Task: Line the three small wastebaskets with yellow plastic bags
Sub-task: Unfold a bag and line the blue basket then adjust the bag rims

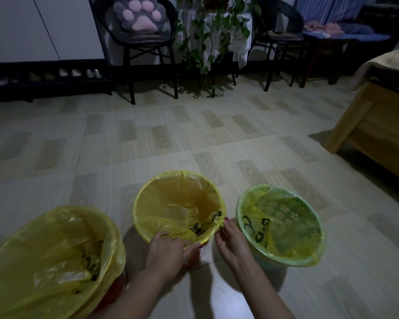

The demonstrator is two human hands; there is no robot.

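Bags are already sitting in all three wastebaskets, so the job is looking nearly finished. Taking the middle yellow wastebasket [179, 204] as the landmark, the left hand [168, 248] is pressing folded bag film [171, 223] down over its near rim, fingers curled on the plastic, while the right hand [230, 240] is pinching the film at its right edge between thumb and fingertip. Just right of it the green wastebasket [280, 225] is showing its bag cuffed over; to its left the red wastebasket [55, 261] is wearing a looser, puffed bag, perhaps needing tidying. Beyond it, floor [194, 134] is lying open; a chair [136, 31], potted vine [207, 35] and bed frame [373, 125] are standing well apart, obstructing nothing.
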